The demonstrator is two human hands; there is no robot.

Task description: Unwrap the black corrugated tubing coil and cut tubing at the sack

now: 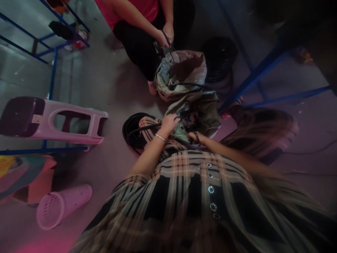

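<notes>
My left hand (170,124), with a bracelet at the wrist, is wrapped round a black cable (151,127) in front of my lap. That cable runs left to a black coil (131,133) beside my leg. My right hand (194,137) is at the near edge of an open sack (210,123), its fingers bent; what they hold is too dark to make out. Dark pieces lie inside the sack. Just beyond stands a second pale sack (184,72) with a black cable over its opening.
A person in a pink top (147,10) crouches across from me, both hands together on a dark item. Another black coil (221,58) lies behind the sacks. At the left are a pink stool (71,105) and a pink basket (64,205). Blue metal frames (54,73) stand on both sides.
</notes>
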